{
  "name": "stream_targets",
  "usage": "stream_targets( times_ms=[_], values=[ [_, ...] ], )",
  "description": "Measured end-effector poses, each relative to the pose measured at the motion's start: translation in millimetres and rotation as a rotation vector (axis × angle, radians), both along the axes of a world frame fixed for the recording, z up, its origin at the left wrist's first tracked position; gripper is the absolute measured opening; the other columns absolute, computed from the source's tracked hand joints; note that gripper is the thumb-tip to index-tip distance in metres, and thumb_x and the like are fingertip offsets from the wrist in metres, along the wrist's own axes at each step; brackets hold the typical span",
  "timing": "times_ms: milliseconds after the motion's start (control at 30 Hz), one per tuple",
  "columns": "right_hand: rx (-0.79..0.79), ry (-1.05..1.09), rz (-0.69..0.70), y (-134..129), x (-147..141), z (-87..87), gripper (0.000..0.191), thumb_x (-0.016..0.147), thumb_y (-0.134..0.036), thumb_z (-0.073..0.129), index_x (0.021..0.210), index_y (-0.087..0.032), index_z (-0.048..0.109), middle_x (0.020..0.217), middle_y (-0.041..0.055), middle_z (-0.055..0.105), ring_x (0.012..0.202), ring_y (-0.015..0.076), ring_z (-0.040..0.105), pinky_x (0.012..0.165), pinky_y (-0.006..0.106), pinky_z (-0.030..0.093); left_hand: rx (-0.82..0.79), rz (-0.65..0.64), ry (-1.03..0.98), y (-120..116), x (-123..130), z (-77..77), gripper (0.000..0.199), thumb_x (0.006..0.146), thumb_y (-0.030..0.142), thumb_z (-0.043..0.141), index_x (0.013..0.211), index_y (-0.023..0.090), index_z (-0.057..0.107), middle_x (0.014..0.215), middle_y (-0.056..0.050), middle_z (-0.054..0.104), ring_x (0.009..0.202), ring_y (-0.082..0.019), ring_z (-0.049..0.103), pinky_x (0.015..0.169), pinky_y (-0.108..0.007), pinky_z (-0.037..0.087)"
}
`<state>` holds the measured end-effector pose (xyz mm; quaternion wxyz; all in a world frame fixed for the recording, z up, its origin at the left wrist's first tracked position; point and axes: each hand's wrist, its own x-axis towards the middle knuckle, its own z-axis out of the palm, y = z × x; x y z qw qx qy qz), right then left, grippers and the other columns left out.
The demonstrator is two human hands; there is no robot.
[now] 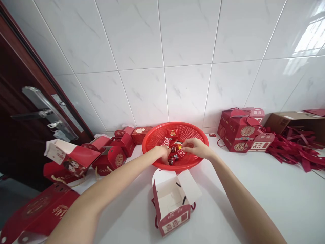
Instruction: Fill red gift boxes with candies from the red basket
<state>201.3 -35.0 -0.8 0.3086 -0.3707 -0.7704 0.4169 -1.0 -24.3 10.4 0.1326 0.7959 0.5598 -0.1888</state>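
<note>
A red plastic basket [149,134] stands against the wall with several wrapped candies [180,153] and a small red packet [172,133] in it. My left hand [164,154] reaches down into its left side among the candies, its fingertips mostly hidden. Over the right side, my right hand [195,148] has thumb and fingers drawn together beside a candy with a yellow mark; what they pinch, if anything, is too small to make out. In front of the basket sits an open red-and-white gift box [172,217], its flaps up and its white inside showing nothing in it.
Several red gift boxes [114,159] crowd the left side near a dark door with a metal handle [33,114]. On the right are stacked red boxes [236,130], a cardboard carton [291,118] and a heap of dark red ribbons [286,152]. A tiled wall [188,91] rises behind.
</note>
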Motion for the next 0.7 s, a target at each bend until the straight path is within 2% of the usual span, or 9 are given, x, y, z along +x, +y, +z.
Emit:
stream_targets(
  times_ms=[100,200,267,400,533,600,700],
  values=[
    [-0.001,0.003,-0.019,-1.0,-1.3,0.6,0.01,0.078,-0.029,0.065,0.076,-0.02,0.067,0.078,0.0037,0.072,0.074,0.02,0.067,0.069,0.032,0.053,-0.047,-0.029,0.019,4.1,1.0,0.8,0.057,0.055,0.038,0.087,0.105,0.014,0.071,0.109,-0.018,0.073,0.096,-0.038,0.068,0.081,-0.041,0.055],
    [-0.022,0.011,-0.029,-1.6,-2.3,1.4,0.01,0.078,-0.028,0.064,0.076,-0.019,0.067,0.076,0.0036,0.072,0.071,0.0191,0.066,0.066,0.031,0.052,-0.017,-0.07,-0.112,6.7,-1.8,2.5,0.036,0.07,0.031,0.079,0.103,0.02,0.071,0.105,-0.008,0.075,0.095,-0.03,0.07,0.081,-0.034,0.054],
    [-0.017,0.004,-0.056,-1.5,-2.6,1.3,0.008,0.078,-0.026,0.063,0.076,-0.019,0.067,0.077,0.0037,0.072,0.071,0.0187,0.066,0.066,0.03,0.051,0.041,-0.08,-0.18,7.8,-3.3,2.6,0.029,0.079,0.027,0.071,0.108,0.023,0.069,0.107,-0.004,0.075,0.099,-0.026,0.069,0.084,-0.03,0.052],
    [0.003,0.005,-0.144,1.0,-2.9,-1.2,0.01,0.078,-0.026,0.063,0.081,-0.019,0.068,0.079,0.0031,0.071,0.07,0.0173,0.064,0.065,0.029,0.049,0.201,-0.064,-0.29,8.2,-4.5,1.4,0.039,0.09,0.018,0.055,0.128,0.023,0.061,0.123,-0.007,0.069,0.113,-0.025,0.064,0.095,-0.032,0.048],
    [0.014,0.036,-0.211,2.0,-2.7,-2.8,0.017,0.079,-0.033,0.065,0.089,-0.019,0.068,0.086,0.0037,0.072,0.068,0.0158,0.063,0.064,0.029,0.05,0.283,-0.018,-0.314,7.2,-6.1,0.8,0.065,0.086,0.009,0.053,0.149,0.023,0.044,0.14,-0.013,0.055,0.123,-0.027,0.058,0.101,-0.036,0.047],
    [0.008,0.071,-0.234,0.5,-2.5,-1.6,0.018,0.079,-0.032,0.066,0.092,-0.019,0.067,0.09,0.0042,0.071,0.067,0.0156,0.064,0.064,0.03,0.052,0.253,-0.064,-0.328,6.0,-5.6,-0.3,0.069,0.084,0.015,0.06,0.15,0.025,0.043,0.145,-0.013,0.048,0.127,-0.027,0.055,0.104,-0.036,0.046],
    [-0.031,0.124,-0.255,-3.0,-2.6,0.8,0.016,0.079,-0.028,0.064,0.093,-0.019,0.065,0.096,0.0053,0.072,0.065,0.0152,0.066,0.064,0.031,0.054,0.165,-0.228,-0.362,2.0,-1.1,-5.1,0.058,0.084,0.033,0.067,0.141,0.031,0.055,0.149,-0.008,0.046,0.133,-0.03,0.048,0.109,-0.04,0.041]
  ],
)
